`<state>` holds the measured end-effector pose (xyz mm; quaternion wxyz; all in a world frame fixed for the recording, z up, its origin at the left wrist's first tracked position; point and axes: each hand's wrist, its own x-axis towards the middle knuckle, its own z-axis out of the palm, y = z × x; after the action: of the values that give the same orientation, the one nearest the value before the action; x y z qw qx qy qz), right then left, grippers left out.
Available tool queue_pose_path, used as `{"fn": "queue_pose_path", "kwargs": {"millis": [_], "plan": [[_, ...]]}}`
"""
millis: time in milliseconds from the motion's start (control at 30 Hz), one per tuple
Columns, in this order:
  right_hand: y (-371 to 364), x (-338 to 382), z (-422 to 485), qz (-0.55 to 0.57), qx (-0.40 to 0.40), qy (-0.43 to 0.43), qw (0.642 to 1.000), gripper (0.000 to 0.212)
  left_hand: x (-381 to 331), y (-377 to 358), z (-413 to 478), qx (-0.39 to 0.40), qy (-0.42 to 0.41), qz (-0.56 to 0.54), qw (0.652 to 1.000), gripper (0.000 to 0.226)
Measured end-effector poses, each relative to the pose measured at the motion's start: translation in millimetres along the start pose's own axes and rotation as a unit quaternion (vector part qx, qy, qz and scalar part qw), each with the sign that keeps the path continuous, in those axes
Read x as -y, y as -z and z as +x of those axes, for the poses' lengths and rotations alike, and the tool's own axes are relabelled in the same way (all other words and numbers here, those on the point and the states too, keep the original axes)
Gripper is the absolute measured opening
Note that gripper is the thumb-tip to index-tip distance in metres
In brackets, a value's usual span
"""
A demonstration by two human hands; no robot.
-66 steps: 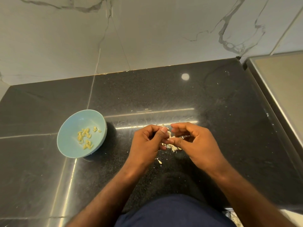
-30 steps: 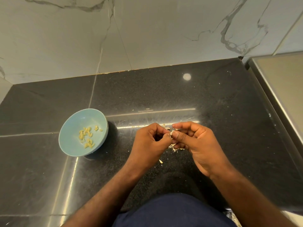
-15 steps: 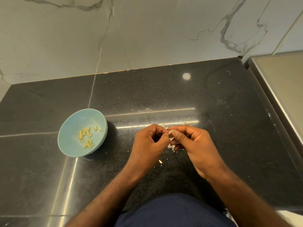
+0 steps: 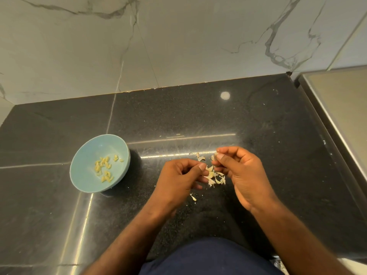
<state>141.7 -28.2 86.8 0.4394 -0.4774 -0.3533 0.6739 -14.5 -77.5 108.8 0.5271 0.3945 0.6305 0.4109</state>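
A light blue bowl [image 4: 83,175] sits on the black counter at the left and holds several small yellowish peeled cloves [image 4: 105,168]. A heap of pale papery peels [image 4: 214,176] lies on the counter between my hands. My left hand [image 4: 178,181] hovers left of the heap with its fingers curled and its thumb pressed to the forefinger, pinching a small clove that is mostly hidden. My right hand [image 4: 242,173] is right of the heap, with thumb and forefinger pinching a scrap of peel [image 4: 214,156].
The black stone counter [image 4: 198,116] meets a marble wall [image 4: 178,36] at the back. A raised steel surface [image 4: 341,100] borders the right side. One stray peel [image 4: 193,197] lies near my left wrist. My dark blue clothing [image 4: 208,257] shows at the bottom edge.
My hands, which were touching over the peels, have pulled apart. The right hand moved right and up with a scrap of peel, uncovering the heap on the counter.
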Motion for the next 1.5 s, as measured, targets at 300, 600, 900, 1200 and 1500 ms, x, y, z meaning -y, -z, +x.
{"fn": "queue_pose_path", "kwargs": {"millis": [300,600,900,1200,1500], "plan": [[0.8,3.1,-8.3,-0.019,0.095,-0.046,0.994,0.031,4.4,3.3,6.9,-0.008,-0.16,0.122,0.979,0.024],[-1.4,-1.8,-14.1,-0.059,0.116,-0.057,0.99,0.017,3.7,8.2,4.8,0.018,-0.198,0.173,0.965,0.016],[-6.4,5.5,-16.6,-0.139,0.189,-0.094,0.968,0.028,4.3,10.4,5.2,0.087,-0.23,0.33,0.911,0.021],[-8.3,-12.6,-12.1,-0.325,0.169,0.228,0.902,0.022,-9.9,-11.3,-11.3,0.046,0.018,-0.051,0.997,0.029],[-8.4,-16.8,-10.9,-0.361,0.177,0.194,0.895,0.034,-1.9,-5.9,-6.8,0.04,-0.024,0.055,0.997,0.031]]}}
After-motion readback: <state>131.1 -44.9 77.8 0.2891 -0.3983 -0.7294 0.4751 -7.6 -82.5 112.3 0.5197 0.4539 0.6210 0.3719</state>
